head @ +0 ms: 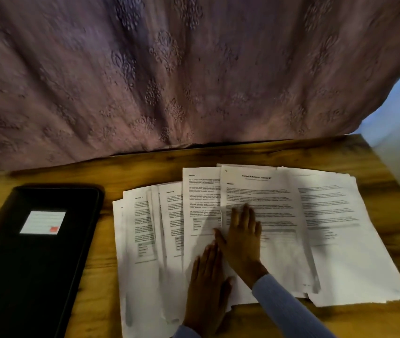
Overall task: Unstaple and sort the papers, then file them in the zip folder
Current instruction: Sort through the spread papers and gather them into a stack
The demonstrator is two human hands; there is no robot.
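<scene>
Papers [255, 228] lie fanned loose under my flat left hand [206, 286] and right hand [240, 237], sorting underway; zip folder [33, 252] at nine o'clock waits unfilled

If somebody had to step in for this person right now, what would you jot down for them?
Left hand: open, flat on the lower sheets.
Right hand: open, fingers spread, pressing the title page.
Papers: fanned out in overlapping loose sheets on the wooden table, right of the black zip folder, which lies flat and looks shut.
Done: the sheets appear separated and spread; staples cannot be made out.
Left: finish sorting, gather the sheets, open the folder and file them.
</scene>
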